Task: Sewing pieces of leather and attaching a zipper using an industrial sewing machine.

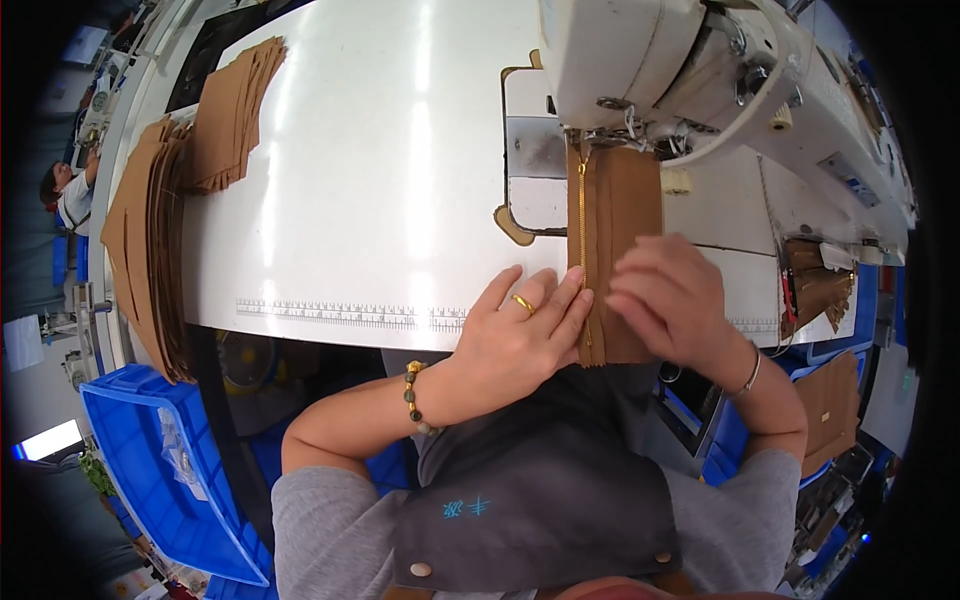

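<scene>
A brown fabric panel (625, 205) with a gold-toothed zipper (583, 220) along its left side lies lengthwise on the white table. Its far end is under the presser foot area of the sewing machine (640, 70); the near end reaches the table's front edge. My left hand (525, 325) rests flat with fingers stretched out, their tips on the zipper side of the panel. Over the panel's right side is my right hand (675, 295), fingers loosely bent and apart from the thumb, slightly blurred. Nothing shows between them.
Stacks of brown fabric pieces (150, 240) stand at the table's left. More brown pieces with zippers (820, 285) lie at the right. A ruler strip (350, 313) runs along the front edge. Blue bins (175, 480) stand below left. Another person (75, 195) sits far left.
</scene>
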Demonstrator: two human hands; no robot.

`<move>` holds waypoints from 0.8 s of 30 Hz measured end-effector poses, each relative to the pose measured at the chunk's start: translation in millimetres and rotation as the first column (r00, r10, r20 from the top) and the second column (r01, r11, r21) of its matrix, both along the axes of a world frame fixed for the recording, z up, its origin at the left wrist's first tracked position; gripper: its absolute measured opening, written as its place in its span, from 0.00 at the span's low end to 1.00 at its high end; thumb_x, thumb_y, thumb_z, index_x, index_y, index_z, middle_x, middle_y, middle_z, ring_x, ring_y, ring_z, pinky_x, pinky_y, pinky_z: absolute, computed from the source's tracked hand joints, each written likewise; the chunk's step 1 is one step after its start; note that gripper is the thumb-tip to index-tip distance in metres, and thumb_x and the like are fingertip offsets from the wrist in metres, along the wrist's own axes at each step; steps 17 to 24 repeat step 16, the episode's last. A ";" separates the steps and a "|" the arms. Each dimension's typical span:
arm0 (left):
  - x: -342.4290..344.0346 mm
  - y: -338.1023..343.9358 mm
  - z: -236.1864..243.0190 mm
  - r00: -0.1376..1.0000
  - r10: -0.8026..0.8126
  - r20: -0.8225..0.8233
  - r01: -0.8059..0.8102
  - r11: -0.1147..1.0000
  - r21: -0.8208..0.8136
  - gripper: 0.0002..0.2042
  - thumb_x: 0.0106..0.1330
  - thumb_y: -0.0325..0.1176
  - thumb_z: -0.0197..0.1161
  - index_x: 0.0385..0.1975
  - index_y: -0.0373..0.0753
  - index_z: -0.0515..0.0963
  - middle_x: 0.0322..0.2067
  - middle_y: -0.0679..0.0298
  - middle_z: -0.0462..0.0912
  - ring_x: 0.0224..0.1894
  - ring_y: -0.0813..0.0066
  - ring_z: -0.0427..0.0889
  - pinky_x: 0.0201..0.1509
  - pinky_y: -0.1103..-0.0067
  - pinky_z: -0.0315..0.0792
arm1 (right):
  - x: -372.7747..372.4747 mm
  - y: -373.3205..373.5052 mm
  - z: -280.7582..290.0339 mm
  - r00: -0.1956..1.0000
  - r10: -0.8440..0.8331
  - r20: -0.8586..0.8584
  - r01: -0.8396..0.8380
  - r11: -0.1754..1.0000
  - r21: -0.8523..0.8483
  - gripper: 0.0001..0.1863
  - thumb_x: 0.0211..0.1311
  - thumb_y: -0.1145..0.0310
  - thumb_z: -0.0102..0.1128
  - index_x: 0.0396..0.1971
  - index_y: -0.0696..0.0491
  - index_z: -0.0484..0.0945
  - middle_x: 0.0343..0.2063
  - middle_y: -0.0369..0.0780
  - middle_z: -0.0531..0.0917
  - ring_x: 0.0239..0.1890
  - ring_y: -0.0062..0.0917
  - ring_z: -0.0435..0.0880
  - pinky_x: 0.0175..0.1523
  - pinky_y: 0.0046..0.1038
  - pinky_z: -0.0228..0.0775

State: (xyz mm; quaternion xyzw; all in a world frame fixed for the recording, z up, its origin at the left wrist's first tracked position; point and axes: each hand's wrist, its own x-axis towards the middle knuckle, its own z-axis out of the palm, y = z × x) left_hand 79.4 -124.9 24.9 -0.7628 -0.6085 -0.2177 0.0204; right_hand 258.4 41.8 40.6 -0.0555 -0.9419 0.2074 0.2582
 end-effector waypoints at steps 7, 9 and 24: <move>-3.0 2.3 0.2 1.000 -0.029 -0.013 0.028 0.997 -0.066 0.34 0.49 0.46 0.76 0.59 0.41 0.82 0.62 0.60 0.82 0.59 0.62 0.80 0.63 0.61 0.75 | -32.8 47.3 -30.4 0.976 -0.102 0.194 0.065 0.980 0.189 0.33 0.61 0.48 0.69 0.62 0.51 0.79 0.62 0.46 0.81 0.58 0.42 0.82 0.58 0.39 0.76; -5.4 1.4 -1.5 0.999 -0.029 -0.018 0.028 0.997 -0.070 0.34 0.49 0.47 0.75 0.60 0.41 0.82 0.62 0.60 0.82 0.59 0.62 0.80 0.63 0.61 0.75 | -34.9 47.3 -32.2 0.978 -0.096 0.185 0.065 0.983 0.169 0.34 0.60 0.47 0.70 0.62 0.51 0.79 0.64 0.46 0.79 0.59 0.42 0.81 0.58 0.41 0.76; -3.2 -27.6 -30.5 0.998 -0.062 0.001 0.062 0.992 0.113 0.28 0.66 0.48 0.69 0.62 0.38 0.79 0.66 0.52 0.78 0.65 0.59 0.77 0.69 0.59 0.71 | -34.7 49.8 -39.7 0.953 -0.037 0.300 0.012 0.996 0.088 0.46 0.50 0.36 0.72 0.68 0.45 0.76 0.71 0.49 0.73 0.74 0.47 0.70 0.80 0.46 0.55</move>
